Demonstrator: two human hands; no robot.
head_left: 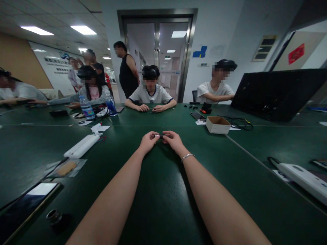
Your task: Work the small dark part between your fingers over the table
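Both my arms reach forward over the green table (pixel 158 190). Between my fingertips is a small dark stick-like piece (pixel 161 136) with a light, shiny part at its left end; it is too small to name. My left hand (pixel 149 142) pinches the left end, thumb and fingers pressed together. Closed on the other end is my right hand (pixel 174 141), with a silver bracelet (pixel 187 157) on its wrist. The piece is held just above or against the tabletop; I cannot tell which. Its ends are partly hidden by my fingers.
To the left lie a white power strip (pixel 83 145), a plastic bag (pixel 68 167), a phone (pixel 30 207) and a small dark bottle (pixel 54 216). Ahead right are a cardboard box (pixel 218 126) and a monitor (pixel 278 93). Another power strip (pixel 304 178) lies right. Several people sit opposite.
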